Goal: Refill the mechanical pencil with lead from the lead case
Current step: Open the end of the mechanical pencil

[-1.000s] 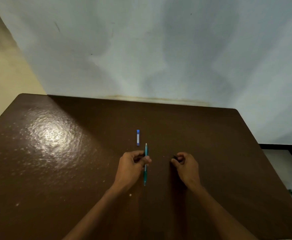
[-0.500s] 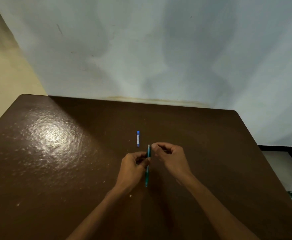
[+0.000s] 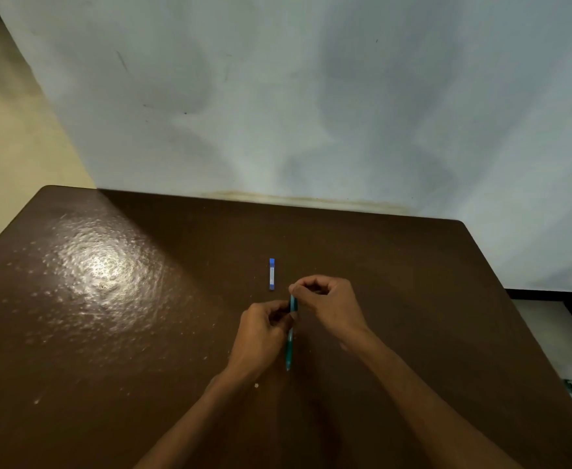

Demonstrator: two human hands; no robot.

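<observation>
brown table (image 3: 115,333) against pale wall (image 3: 311,96)

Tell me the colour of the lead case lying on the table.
The lead case is blue at both ends with a pale whitish middle, shown in the head view.

Just one view here, a wide-angle cam on the person's head, looking forward and down. The brown table (image 3: 115,333) fills the lower half of the frame, a pale wall (image 3: 311,96) takes the upper half. Both forearms enter from the bottom edge, so it's fairly close in.
</observation>
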